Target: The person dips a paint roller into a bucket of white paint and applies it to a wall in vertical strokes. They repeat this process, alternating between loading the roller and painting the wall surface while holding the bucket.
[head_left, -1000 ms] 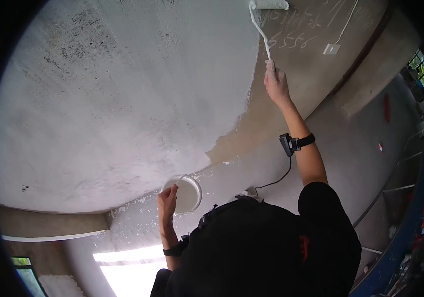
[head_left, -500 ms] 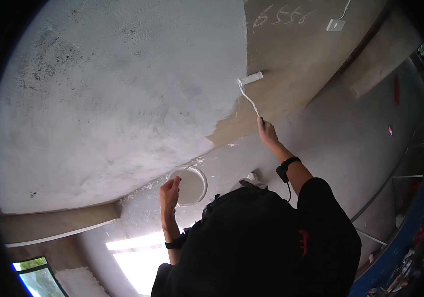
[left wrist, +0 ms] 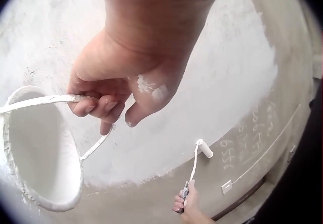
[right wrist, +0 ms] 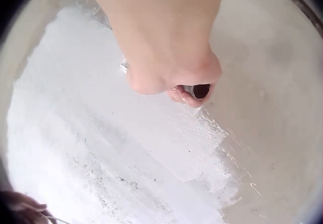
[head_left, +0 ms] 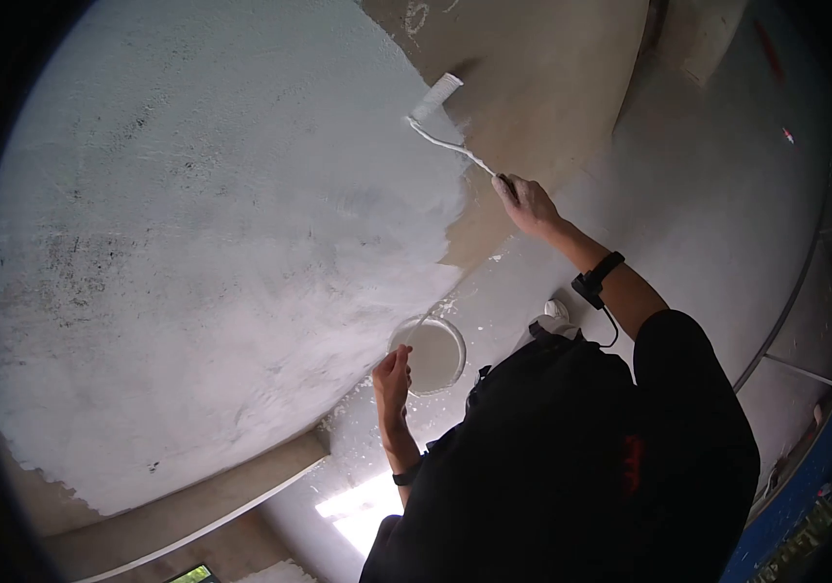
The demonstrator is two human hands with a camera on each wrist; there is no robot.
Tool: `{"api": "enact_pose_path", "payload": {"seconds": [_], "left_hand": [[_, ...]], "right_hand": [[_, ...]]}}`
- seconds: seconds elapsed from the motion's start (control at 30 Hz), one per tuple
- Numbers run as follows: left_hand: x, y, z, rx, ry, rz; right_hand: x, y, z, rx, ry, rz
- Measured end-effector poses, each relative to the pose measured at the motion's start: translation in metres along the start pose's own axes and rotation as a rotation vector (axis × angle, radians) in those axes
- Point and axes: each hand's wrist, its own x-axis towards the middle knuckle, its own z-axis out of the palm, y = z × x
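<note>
My right hand (head_left: 530,206) grips the handle of a paint roller (head_left: 437,97), whose bent frame and sleeve are coated white. The roller lies over the border between the white coat and the bare brown wall. In the right wrist view the hand (right wrist: 174,80) wraps the grip, with its hollow butt end showing and the sleeve hidden. My left hand (head_left: 393,382) holds a white bucket (head_left: 461,352) by its bail. Curled fingers hook the bail (left wrist: 48,101) in the left wrist view, and white paint smears the base of the thumb. Pale paint shows inside the bucket.
The white-coated wall (head_left: 241,253) fills the left, its ragged edge meeting brown wall (head_left: 542,87). White splashes dot the grey floor (head_left: 688,214) near the bucket. A light switch (left wrist: 226,187) is on the wall. One white shoe (head_left: 557,309) stands beside the bucket.
The roller has come down the wall from the chalk writing and shifted left onto the white coat's edge, its frame now more slanted. The left hand keeps hold of the bucket's bail.
</note>
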Motion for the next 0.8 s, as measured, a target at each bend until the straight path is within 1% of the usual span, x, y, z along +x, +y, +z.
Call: {"api": "enact_pose_path", "payload": {"seconds": [0.03,0.07,0.13,0.17,0.2,0.23,0.27,0.33,0.4,0.47,0.5,0.53,0.57,0.6,0.67,0.7,0.77,0.8], "left_hand": [[-0.001,0.004,0.000,0.011,0.004,-0.008],[0.003,0.003,0.000,0.015,-0.002,-0.016],[0.001,0.010,0.002,0.019,-0.025,-0.003],[0.000,0.010,0.002,0.013,-0.035,-0.020],[0.003,0.013,0.003,0.007,-0.042,-0.024],[0.004,0.014,0.004,0.011,-0.036,-0.037],[0.004,0.014,0.004,0.004,-0.043,-0.040],[0.004,0.017,0.006,0.015,-0.052,-0.037],[0.003,0.019,0.009,0.032,-0.043,-0.036],[0.003,0.020,0.009,0.046,-0.033,-0.043],[0.002,0.019,0.008,0.053,-0.038,-0.023],[0.002,0.019,0.008,0.060,-0.045,-0.002],[0.003,0.016,0.007,0.061,-0.047,-0.006],[0.005,0.012,0.006,0.053,-0.049,-0.010],[0.003,0.011,0.006,0.038,-0.040,-0.022],[0.002,0.013,0.008,0.045,-0.040,-0.023],[0.000,0.014,0.008,0.043,-0.032,-0.026],[0.000,0.015,0.009,0.058,-0.025,-0.028]], "right_hand": [[0.004,-0.018,-0.004,0.027,0.018,-0.055],[0.011,-0.035,-0.008,0.040,0.038,-0.037],[0.019,-0.064,-0.013,0.066,0.049,-0.144],[0.020,-0.078,-0.015,0.078,0.065,-0.129],[0.023,-0.092,-0.019,0.118,0.040,-0.149],[0.026,-0.101,-0.021,0.160,0.017,-0.174],[0.025,-0.101,-0.016,0.175,0.032,-0.173],[0.024,-0.090,0.002,0.224,0.072,-0.208],[0.016,-0.069,0.011,0.218,0.057,-0.186],[0.006,-0.043,0.020,0.161,-0.006,-0.103],[0.000,-0.026,0.029,0.163,-0.008,-0.100],[-0.004,-0.004,0.042,0.126,0.000,-0.053],[-0.010,0.016,0.051,0.088,0.007,-0.005],[-0.018,0.031,0.057,0.086,0.006,-0.002],[-0.036,0.055,0.069,0.033,-0.058,0.169],[-0.043,0.068,0.075,0.032,-0.069,0.163],[-0.053,0.087,0.084,-0.015,-0.115,0.282],[-0.054,0.092,0.084,-0.017,-0.121,0.275]]}}
